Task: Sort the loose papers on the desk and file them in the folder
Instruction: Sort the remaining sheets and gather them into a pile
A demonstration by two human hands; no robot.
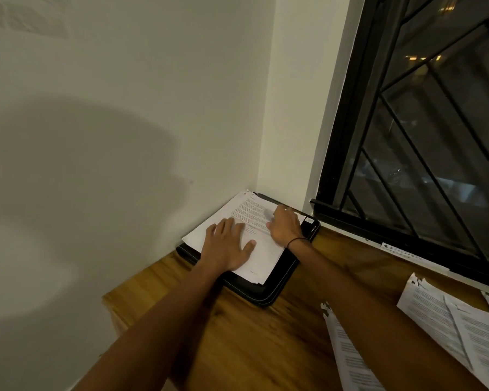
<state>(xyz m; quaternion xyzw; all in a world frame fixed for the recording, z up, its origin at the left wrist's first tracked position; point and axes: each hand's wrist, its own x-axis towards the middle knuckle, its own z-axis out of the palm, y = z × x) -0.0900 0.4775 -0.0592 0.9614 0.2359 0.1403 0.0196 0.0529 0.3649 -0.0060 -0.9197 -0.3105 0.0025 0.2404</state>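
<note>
The stack of papers [237, 221] lies on top of the black folder [268, 292], which sits in the far corner of the wooden surface [237, 342], against the wall and just under the window [424, 122]. The left hand [226, 246] lies flat on the stack on the side nearer the wall, fingers straight and spread, pressing down and gripping nothing. The right hand [284, 225] is on the stack's window-side edge with fingers bent toward the sheets; whether it pinches that edge or only nudges it I cannot tell, as the fingertips are blurred.

The step looks like squaring the stack on the folder before filing. To do it well, the flat hand should hold the pile firmly while the other taps the window-side edge inward, so the ragged corner toward the wall lines up and no sheet overhangs the folder's border.

More loose sheets [449, 328] lie well apart from the folder, toward the person, along the window side of the surface, overlapping and with torn corners. These likely come next, so the task seems only partly done.
</note>
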